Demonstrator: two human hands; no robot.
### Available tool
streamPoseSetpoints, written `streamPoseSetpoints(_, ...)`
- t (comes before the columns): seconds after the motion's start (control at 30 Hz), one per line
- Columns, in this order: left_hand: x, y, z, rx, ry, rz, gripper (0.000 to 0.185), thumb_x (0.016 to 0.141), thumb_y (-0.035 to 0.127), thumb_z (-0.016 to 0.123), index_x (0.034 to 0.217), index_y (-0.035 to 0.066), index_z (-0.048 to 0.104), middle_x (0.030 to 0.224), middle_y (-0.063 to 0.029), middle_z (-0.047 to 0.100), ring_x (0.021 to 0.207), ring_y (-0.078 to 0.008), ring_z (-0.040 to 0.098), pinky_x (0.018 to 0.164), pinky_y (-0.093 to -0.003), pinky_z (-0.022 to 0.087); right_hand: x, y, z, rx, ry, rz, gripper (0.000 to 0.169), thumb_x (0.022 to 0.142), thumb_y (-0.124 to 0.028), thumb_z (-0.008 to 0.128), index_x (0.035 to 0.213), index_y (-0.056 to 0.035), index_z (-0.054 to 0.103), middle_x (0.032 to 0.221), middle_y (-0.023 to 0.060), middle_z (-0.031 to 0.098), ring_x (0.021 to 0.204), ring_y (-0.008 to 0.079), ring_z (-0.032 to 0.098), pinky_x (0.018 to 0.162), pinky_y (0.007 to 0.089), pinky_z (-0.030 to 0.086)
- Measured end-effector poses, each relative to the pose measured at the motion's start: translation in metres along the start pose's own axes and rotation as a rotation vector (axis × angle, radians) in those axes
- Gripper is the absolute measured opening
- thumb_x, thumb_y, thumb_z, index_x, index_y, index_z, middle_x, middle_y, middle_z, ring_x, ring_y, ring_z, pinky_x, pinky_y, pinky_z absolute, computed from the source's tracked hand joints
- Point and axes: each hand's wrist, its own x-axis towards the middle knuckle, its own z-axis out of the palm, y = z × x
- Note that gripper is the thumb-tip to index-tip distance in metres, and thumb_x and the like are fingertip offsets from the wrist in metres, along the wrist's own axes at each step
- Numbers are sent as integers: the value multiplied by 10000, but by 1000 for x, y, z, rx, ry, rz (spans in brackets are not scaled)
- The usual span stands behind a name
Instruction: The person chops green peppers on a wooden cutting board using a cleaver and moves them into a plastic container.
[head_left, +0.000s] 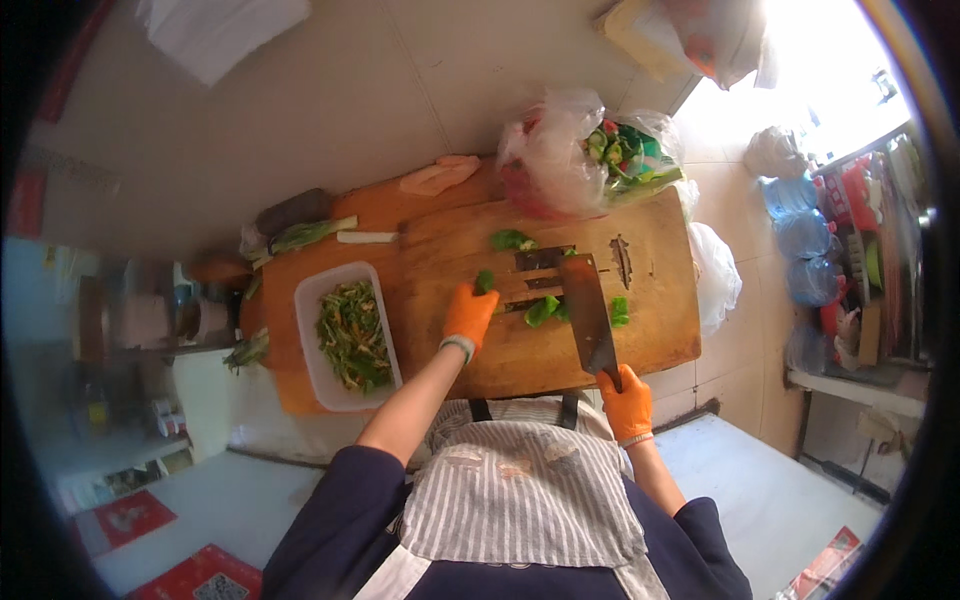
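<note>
An orange glove covers my left hand (471, 315), whose fingers pinch a small piece of green pepper (484, 281) above the wooden cutting board (450, 225). My right hand (627, 403), gloved the same way, grips the handle of a cleaver (589, 315). Its broad dark blade points away from me over the right half of the board. Green pepper pieces (541, 310) lie left of the blade, and one more piece (619, 312) sits to its right. Farther back is a larger green piece (511, 240). The board's surface has dark worn gouges (621, 261).
Left of the board stands a white plastic tub (306, 330) of shredded vegetables (352, 334). Leek stalks (315, 234) lie behind it. A plastic bag (559, 157) with vegetable scraps occupies the board's far right corner. Large blue water bottles (806, 236) line the right side.
</note>
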Motion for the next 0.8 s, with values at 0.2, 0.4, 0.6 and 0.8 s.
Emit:
streamPoseSetpoints(0.2,-41,-73,-6,268,187,146,563,859,413,791,1263,64,614,1046,-174,725,974,-356,704,849,-445,548,26,-48,34,-22,-252,-110,294,952,-326,697,931,-37,648,831,255,695,820,469,683,683,510,512)
streamPoseSetpoints(0.4,-55,-100,20,156,263,355,424,891,349,780,1183,69,655,1072,-162,688,945,-332,694,830,-434,547,44,-65,85,-283,-257,-321,271,967,-337,632,940,-67,624,824,253,689,823,478,674,703,573,499)
streamPoseSetpoints(0.6,-52,-99,26,63,122,234,307,895,286,773,1079,58,682,1048,-154,695,942,-338,692,839,-419,543,54,-56,108,-353,-283,-477,228,966,-315,617,972,-87,615,829,233,703,791,465,679,689,586,509)
streamPoseSetpoints(0.8,-45,-88,39,-62,70,121,298,879,245,790,1024,33,638,950,-122,686,866,-282,668,796,-400,526,59,-58,91,-394,-266,-382,252,967,-342,642,956,-90,632,816,223,699,794,463,676,687,579,506)
